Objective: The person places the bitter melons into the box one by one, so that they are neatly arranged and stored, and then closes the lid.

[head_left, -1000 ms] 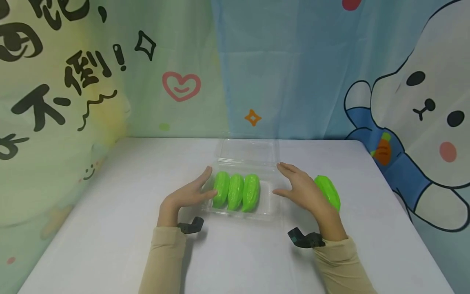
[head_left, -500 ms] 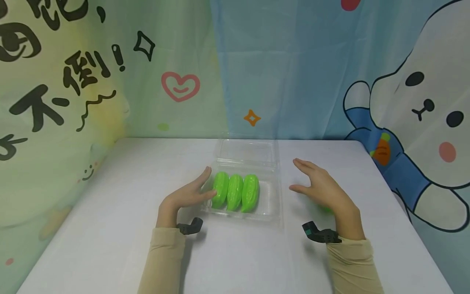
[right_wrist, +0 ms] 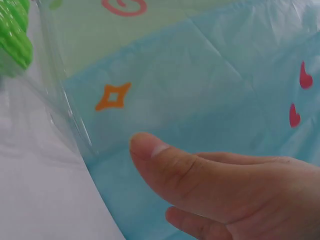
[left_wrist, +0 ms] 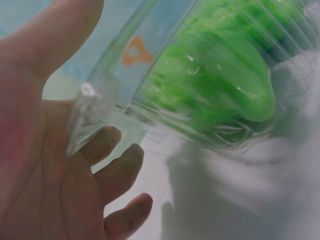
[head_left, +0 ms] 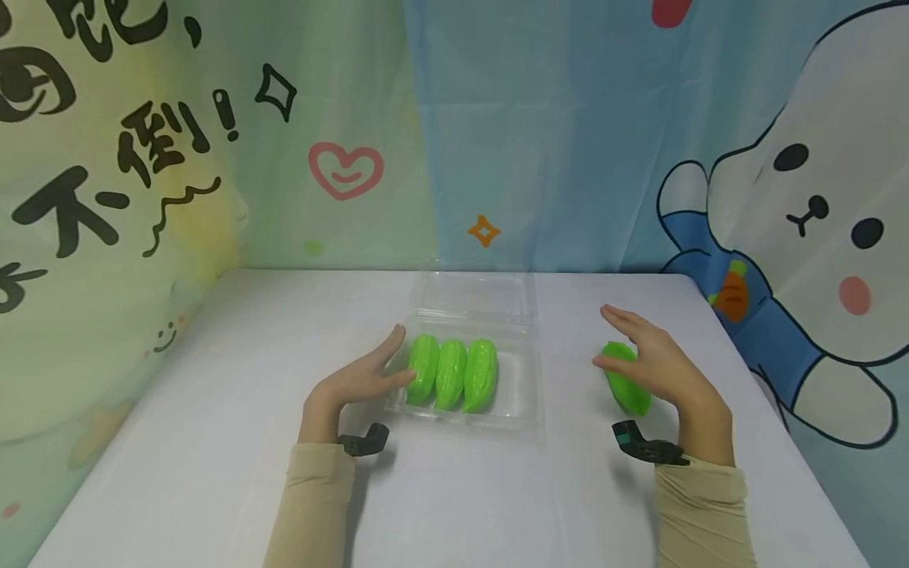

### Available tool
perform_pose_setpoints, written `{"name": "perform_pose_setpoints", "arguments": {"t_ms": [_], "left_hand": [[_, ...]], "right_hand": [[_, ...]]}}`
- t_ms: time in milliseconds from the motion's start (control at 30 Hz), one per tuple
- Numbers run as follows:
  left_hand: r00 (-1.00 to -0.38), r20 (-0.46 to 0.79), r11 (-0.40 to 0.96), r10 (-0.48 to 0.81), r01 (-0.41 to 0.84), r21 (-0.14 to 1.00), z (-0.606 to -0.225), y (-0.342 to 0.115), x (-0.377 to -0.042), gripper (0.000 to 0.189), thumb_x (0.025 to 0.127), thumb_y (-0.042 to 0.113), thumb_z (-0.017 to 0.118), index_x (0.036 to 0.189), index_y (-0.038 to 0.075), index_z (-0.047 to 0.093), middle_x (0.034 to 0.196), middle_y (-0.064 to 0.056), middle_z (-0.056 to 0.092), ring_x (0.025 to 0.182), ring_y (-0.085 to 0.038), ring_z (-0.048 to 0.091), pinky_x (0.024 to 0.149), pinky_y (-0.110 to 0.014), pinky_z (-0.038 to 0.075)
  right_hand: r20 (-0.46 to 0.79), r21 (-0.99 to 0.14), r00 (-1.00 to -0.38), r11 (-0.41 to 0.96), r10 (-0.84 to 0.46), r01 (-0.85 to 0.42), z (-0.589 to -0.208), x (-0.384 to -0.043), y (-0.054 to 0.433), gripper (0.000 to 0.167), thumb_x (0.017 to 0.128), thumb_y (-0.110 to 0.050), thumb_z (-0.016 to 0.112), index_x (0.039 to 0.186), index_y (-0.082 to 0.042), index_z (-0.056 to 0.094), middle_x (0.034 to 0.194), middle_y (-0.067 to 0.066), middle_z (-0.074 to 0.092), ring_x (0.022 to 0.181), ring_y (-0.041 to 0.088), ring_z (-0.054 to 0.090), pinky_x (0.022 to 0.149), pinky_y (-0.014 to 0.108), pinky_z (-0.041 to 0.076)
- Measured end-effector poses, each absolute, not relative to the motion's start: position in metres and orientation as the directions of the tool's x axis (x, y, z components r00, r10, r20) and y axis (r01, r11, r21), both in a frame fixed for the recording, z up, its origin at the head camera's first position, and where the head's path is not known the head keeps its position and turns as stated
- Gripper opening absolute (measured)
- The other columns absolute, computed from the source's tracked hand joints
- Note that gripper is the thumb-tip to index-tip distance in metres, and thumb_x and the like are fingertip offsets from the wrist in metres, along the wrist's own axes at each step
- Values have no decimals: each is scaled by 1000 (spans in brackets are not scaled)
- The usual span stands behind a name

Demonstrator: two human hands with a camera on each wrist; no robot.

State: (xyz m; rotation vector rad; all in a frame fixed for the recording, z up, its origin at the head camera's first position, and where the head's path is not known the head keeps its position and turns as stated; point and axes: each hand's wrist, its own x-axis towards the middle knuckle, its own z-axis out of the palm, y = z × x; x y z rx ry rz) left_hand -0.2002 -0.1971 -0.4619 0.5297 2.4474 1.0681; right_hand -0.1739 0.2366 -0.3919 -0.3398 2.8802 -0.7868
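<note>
A clear plastic clamshell box stands on the table with its lid laid back. Three bright green bitter melons lie side by side in its left part. My left hand is at the box's left side, and in the left wrist view the rim lies between the thumb and the loosely bent fingers. At the right, my right hand is held over a loose bitter melon, thumb and fingers apart with nothing between them. The hand partly hides that melon.
The white table ends at a printed curtain behind, with a cartoon animal at the right. Each wrist wears a small black camera. Table surface lies between the box and the loose melon.
My right hand has moved right from the box's right side to over the loose bitter melon. The left hand and the box have stayed in place.
</note>
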Motion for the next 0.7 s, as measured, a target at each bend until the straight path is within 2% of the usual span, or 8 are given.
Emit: {"name": "perform_pose_setpoints", "arguments": {"t_ms": [133,367,567,700], "left_hand": [[-845,-220,632,487,167,757,-462,-197,-199,93,91,51,55,153,15,-5,161,-2,-7,148,-23,-3,121,-46,9],[-847,-215,631,486,169,757,-464,-196,-200,94,91,54,54,153,16,-4,161,-3,-7,148,-23,-3,120,-46,9],[-852,-220,646,476,169,744,-462,-196,-199,93,91,53,54,153,15,-4,161,-3,-6,148,-23,-2,120,-45,9],[-852,-219,652,475,174,738,-462,-196,-200,92,92,53,53,153,15,-4,161,-3,-6,148,-23,-1,121,-45,9]], "right_hand": [[-71,-520,-964,834,-255,-183,-399,-175,251,91,84,-45,68,151,-7,20,156,22,19,141,46,18,108,67,21],[-109,-552,-958,817,-265,-164,-414,-178,274,95,84,-39,70,154,-13,12,159,20,10,139,51,19,104,71,23],[-129,-594,-946,788,-296,-165,-425,-179,290,96,84,-37,71,154,-17,9,161,15,3,143,47,8,104,72,20],[-169,-654,-934,745,-315,-132,-434,-179,299,103,81,-36,74,154,-20,4,161,14,-4,143,48,6,105,70,20]]}}
